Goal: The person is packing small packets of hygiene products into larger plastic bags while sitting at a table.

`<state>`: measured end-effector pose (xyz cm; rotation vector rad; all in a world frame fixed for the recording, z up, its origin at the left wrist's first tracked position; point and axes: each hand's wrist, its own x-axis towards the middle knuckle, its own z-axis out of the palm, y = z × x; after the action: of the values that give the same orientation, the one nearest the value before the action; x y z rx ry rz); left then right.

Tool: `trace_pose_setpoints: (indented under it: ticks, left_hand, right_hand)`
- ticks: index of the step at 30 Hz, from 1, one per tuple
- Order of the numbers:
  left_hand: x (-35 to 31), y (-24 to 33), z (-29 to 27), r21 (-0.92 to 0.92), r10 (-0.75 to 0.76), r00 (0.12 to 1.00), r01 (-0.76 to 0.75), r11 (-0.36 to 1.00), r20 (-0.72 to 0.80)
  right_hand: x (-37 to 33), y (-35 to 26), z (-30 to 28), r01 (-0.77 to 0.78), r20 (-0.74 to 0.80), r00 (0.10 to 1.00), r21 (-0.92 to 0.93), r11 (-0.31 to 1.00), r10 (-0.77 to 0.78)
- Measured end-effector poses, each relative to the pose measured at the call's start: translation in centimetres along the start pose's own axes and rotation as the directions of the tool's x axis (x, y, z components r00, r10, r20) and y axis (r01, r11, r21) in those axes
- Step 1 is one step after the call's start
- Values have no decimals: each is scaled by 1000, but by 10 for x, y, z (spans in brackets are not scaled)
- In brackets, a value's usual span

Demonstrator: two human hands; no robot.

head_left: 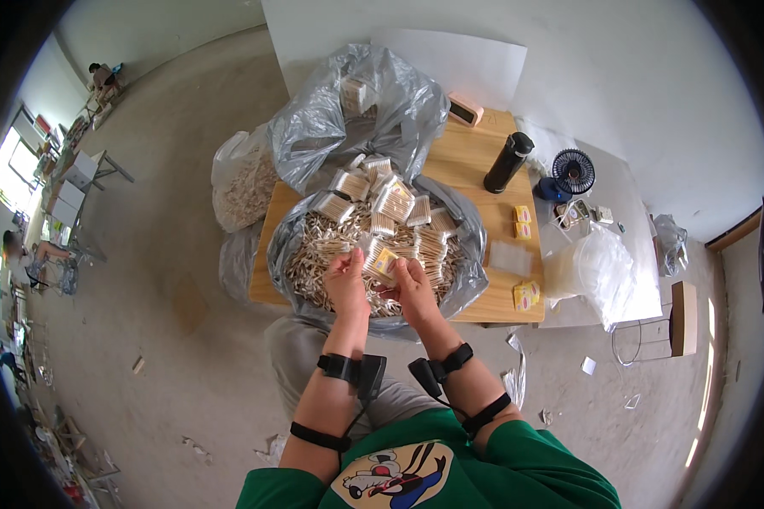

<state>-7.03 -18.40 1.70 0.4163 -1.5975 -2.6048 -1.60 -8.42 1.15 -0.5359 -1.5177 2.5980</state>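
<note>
Between my hands is a small clear pack of cotton swabs (380, 261) with a yellow label. My left hand (347, 284) pinches its left side, and my right hand (412, 288) grips its lower right edge. Under both hands lies a heap of loose cotton swabs (311, 265) with pale brown sticks, in a basin-shaped container lined with a grey plastic bag (471, 222). Several filled swab packs (394, 202) rest on the heap's far side. My fingertips are partly hidden behind the pack.
The wooden table (471, 165) also bears a black flask (509, 162), small yellow packets (525, 296) and a pink box-like device (464, 110). A large grey bag (361, 93) stands behind the heap. Right are a small fan (573, 172) and clear plastic bags (598, 271). Other people sit far left.
</note>
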Motion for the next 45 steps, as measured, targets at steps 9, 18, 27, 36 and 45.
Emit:
trace_pose_setpoints:
  ticks: [9,18,27,36,45]
  left_hand:
    - [-4,11,-12,259,-196,944,125,958,267]
    - [-21,-2,-10,248,-117,916,20,968,383]
    - [-11,5,-12,275,-76,931,-26,961,356]
    - [-19,-14,-19,690,217,872,-481,540,438]
    - [4,-22,-37,717,202,938,-346,605,283]
  right_hand:
    - [9,-7,-28,174,-83,980,-94,980,-182]
    - [-1,-20,-12,141,-158,974,-122,983,-159]
    - [2,-5,-22,294,27,952,-367,882,-306]
    - [3,15,-13,214,-138,942,-451,866,-305]
    - [19,34,-16,168,-187,911,-645,746,-367]
